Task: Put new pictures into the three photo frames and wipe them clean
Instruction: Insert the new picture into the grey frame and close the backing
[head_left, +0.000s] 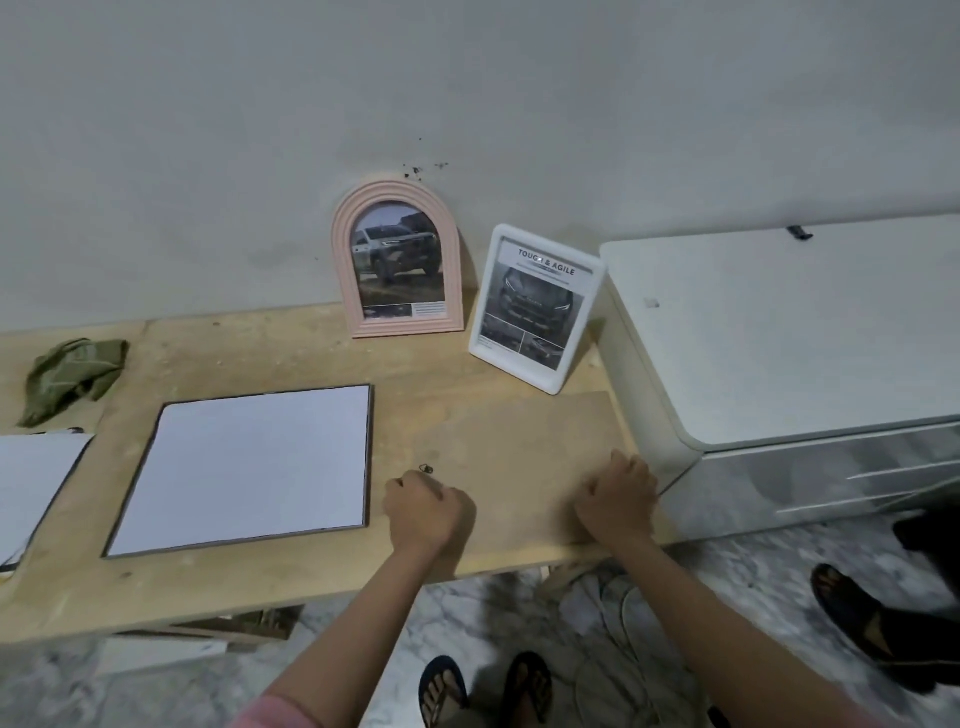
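Note:
A pink arched photo frame (399, 260) and a white rectangular photo frame (535, 306) stand against the wall, each showing a car picture. A dark thin-edged frame (249, 467) lies flat on the wooden table (260, 343) with a blank white sheet in it. To its right lies a brown backing board (519, 447) with a small metal hanger (426, 469). My left hand (428, 512) has its fingers curled at the board's left side. At the board's right edge, my right hand (618, 501) is curled the same way. A crumpled green cloth (72, 376) lies at the far left.
A white sheet (31, 483) lies at the table's left edge. A white cabinet (779, 332) with drawers stands close against the table's right end. Another person's sandalled foot (852, 608) is on the marble floor at the right, and my own feet show below the table.

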